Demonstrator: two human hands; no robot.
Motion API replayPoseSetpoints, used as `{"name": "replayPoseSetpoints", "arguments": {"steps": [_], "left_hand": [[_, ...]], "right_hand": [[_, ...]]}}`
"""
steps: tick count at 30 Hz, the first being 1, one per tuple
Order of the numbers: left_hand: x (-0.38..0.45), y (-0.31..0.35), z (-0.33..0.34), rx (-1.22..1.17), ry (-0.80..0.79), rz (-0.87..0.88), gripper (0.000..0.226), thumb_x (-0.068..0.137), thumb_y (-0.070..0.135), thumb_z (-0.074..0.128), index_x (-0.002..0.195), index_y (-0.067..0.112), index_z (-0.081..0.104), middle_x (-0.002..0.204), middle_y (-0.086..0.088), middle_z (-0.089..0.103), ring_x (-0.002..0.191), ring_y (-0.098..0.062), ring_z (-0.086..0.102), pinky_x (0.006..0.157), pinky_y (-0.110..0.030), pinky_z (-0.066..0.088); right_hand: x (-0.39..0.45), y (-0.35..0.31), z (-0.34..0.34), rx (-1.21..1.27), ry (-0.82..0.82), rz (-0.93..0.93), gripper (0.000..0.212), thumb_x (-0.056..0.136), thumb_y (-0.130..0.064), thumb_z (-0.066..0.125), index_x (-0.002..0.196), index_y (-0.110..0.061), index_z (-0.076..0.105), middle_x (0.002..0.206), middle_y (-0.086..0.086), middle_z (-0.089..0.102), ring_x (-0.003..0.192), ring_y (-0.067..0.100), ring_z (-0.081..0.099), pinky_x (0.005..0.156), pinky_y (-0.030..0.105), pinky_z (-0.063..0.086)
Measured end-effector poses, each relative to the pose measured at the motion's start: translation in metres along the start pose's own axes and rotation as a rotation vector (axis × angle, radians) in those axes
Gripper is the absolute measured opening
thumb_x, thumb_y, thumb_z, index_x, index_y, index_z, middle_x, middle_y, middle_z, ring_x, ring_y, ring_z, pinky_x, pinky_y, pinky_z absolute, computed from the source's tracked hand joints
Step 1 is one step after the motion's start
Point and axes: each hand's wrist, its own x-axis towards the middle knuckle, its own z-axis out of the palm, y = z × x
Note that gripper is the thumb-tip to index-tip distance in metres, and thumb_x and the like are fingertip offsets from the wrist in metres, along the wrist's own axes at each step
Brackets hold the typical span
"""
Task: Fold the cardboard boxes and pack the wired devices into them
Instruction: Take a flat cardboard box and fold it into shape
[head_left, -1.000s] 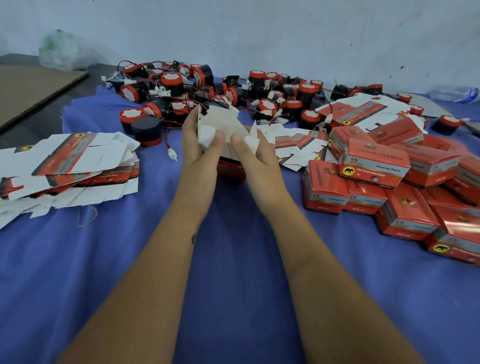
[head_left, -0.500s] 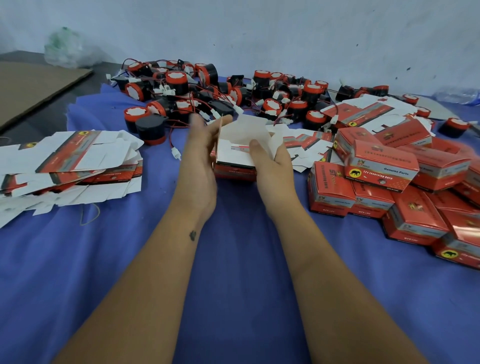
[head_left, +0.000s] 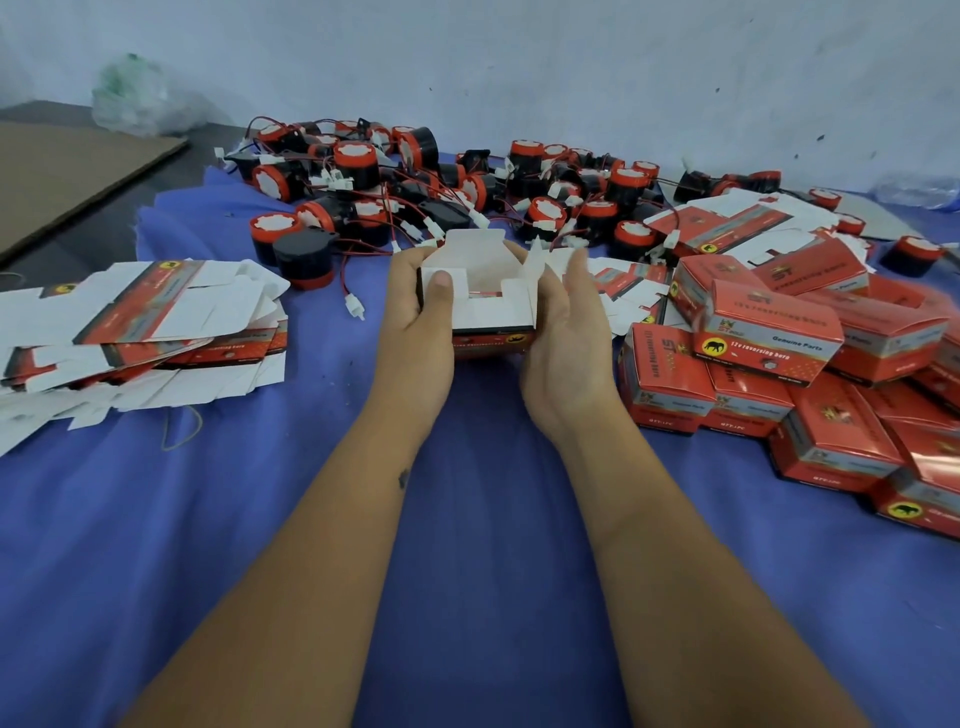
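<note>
While flaps stand open: half-folded box (head_left: 485, 312) held centre above blue cloth (head_left: 467, 519), gripped by left hand (head_left: 415, 332) with thumb on side flap, right hand (head_left: 569, 332) flat against other side, fingers straight; wired devices (head_left: 415, 182) heaped behind, flat blanks (head_left: 140, 322) left, finished boxes (head_left: 779, 353) right.

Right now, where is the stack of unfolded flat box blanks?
In the head view the flat box blanks lie on the blue cloth at the left, left of the left hand and in front of the wired devices.
</note>
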Motion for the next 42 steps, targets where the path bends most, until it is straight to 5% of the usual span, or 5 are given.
{"name": "replayPoseSetpoints", "arguments": {"steps": [3, 16, 28, 36, 42], "left_hand": [[0.001, -0.001, 0.000, -0.007, -0.018, -0.018, 0.021, 0.106, 0.021, 0.039, 0.116, 0.036, 0.048, 0.105, 0.019, 0.061, 0.079, 0.016, 0.057, 0.066, -0.009, 0.046], [-0.005, 0.005, -0.005, -0.211, -0.130, -0.049, 0.024, 0.087, 0.016, 0.037, 0.082, 0.023, 0.059, 0.096, 0.017, 0.064, 0.092, -0.006, 0.059, 0.083, -0.029, 0.046], [-0.003, 0.001, 0.001, -0.016, -0.019, -0.073, 0.032, 0.093, 0.005, 0.046, 0.110, 0.028, 0.061, 0.098, 0.018, 0.065, 0.080, 0.009, 0.063, 0.063, -0.013, 0.050], [-0.004, 0.003, 0.003, -0.033, -0.093, -0.089, 0.040, 0.103, 0.036, 0.037, 0.143, 0.033, 0.041, 0.147, 0.013, 0.043, 0.130, 0.006, 0.041, 0.112, -0.020, 0.035], [-0.001, 0.009, 0.009, 0.069, -0.053, -0.138, 0.059, 0.093, 0.042, 0.049, 0.149, 0.034, 0.034, 0.148, 0.007, 0.038, 0.139, -0.010, 0.036, 0.114, -0.034, 0.035]], "right_hand": [[0.001, 0.000, 0.000, -0.007, -0.067, 0.048, 0.031, 0.100, -0.025, 0.049, 0.125, -0.015, 0.063, 0.123, 0.008, 0.068, 0.116, 0.024, 0.063, 0.101, 0.041, 0.048], [0.000, 0.000, -0.004, -0.139, 0.022, -0.115, 0.037, 0.086, -0.002, 0.048, 0.075, -0.023, 0.076, 0.091, -0.009, 0.073, 0.088, 0.007, 0.063, 0.072, 0.026, 0.046], [0.000, 0.008, -0.006, -0.443, 0.145, -0.271, 0.022, 0.084, -0.007, 0.071, 0.097, -0.024, 0.065, 0.099, -0.006, 0.069, 0.095, 0.012, 0.065, 0.078, 0.030, 0.057], [-0.001, 0.009, 0.001, -0.393, 0.168, -0.073, 0.031, 0.102, -0.035, 0.039, 0.113, -0.032, 0.068, 0.117, -0.017, 0.059, 0.114, 0.001, 0.051, 0.098, 0.028, 0.044], [-0.004, 0.002, -0.004, -0.149, 0.112, -0.263, 0.019, 0.089, 0.004, 0.051, 0.095, -0.010, 0.061, 0.080, -0.016, 0.065, 0.081, 0.001, 0.061, 0.073, 0.018, 0.049]]}}
